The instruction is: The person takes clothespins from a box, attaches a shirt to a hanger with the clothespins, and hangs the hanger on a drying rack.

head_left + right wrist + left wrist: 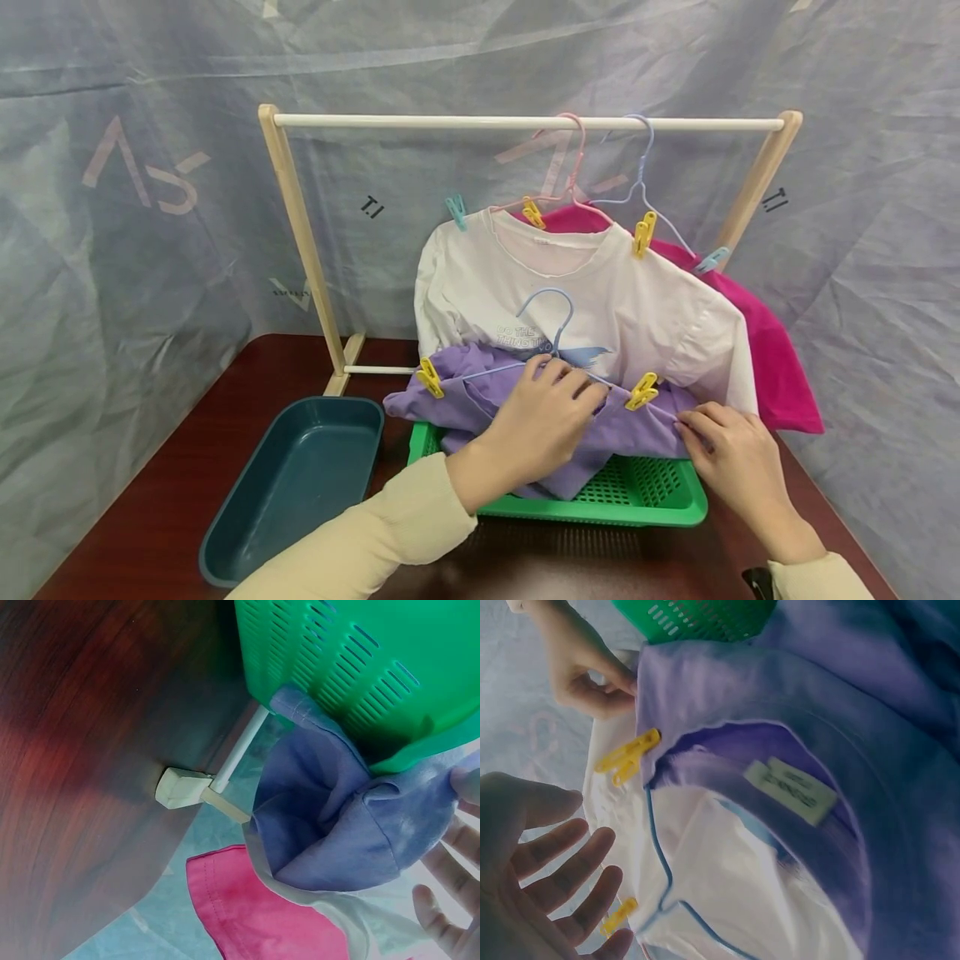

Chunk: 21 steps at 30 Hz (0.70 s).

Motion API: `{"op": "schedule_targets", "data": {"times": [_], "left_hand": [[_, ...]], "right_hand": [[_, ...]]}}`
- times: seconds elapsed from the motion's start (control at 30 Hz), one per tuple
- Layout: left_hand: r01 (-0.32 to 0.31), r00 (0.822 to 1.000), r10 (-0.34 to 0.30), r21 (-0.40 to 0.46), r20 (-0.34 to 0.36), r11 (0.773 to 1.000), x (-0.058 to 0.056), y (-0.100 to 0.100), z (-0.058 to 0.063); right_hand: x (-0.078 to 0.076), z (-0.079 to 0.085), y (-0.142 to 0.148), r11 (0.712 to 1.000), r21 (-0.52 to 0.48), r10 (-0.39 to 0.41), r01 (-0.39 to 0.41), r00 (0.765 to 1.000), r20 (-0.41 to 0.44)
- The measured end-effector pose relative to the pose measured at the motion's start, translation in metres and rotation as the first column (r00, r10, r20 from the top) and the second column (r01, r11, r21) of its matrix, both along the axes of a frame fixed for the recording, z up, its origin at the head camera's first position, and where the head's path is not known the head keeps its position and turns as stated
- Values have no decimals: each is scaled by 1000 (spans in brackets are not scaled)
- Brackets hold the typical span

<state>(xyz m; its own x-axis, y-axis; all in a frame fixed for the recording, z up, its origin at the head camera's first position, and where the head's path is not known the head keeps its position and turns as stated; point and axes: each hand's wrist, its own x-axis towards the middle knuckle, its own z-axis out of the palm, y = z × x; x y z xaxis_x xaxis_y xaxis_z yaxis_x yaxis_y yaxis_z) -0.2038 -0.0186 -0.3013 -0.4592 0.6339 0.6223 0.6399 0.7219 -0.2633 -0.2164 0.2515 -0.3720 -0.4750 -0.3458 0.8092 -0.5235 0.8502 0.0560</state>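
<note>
A purple shirt [637, 435] lies spread over a green basket [585, 510], with a blue hanger [572, 313] at its neckline. Yellow clothespins [430, 378] clip the shirt near both ends of the hanger. My left hand [536, 423] is over the hanger's middle; in the left wrist view its fingers [570, 870] are spread, and nothing is between them. With thumb and fingertips, my right hand [738, 462] pinches the shirt's right edge. A sleeve [322, 810] hangs down by the basket in the right wrist view.
Behind, a white T-shirt [667, 304] and a magenta garment [787, 375] hang on hangers from the rack's white bar [420, 122], clipped with yellow and blue clothespins. A dark teal tray [296, 483] stands to the left on the brown table [161, 467].
</note>
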Motion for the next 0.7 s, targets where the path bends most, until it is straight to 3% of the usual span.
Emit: {"op": "schedule_targets", "data": {"times": [0.2,0.33,0.7], "left_hand": [[-6,999,1,100,49,995,-1,-29,1],[-41,996,27,164,88,986,-5,-51,3],[-189,979,149,337,140,922,-13,-117,-4]], "right_hand": [[0,0,-1,1000,-10,7,-7,1000,-15],[0,0,0,1000,-7,-1,1,1000,-15],[0,0,-1,1000,-5,-1,1,1000,-10]]}}
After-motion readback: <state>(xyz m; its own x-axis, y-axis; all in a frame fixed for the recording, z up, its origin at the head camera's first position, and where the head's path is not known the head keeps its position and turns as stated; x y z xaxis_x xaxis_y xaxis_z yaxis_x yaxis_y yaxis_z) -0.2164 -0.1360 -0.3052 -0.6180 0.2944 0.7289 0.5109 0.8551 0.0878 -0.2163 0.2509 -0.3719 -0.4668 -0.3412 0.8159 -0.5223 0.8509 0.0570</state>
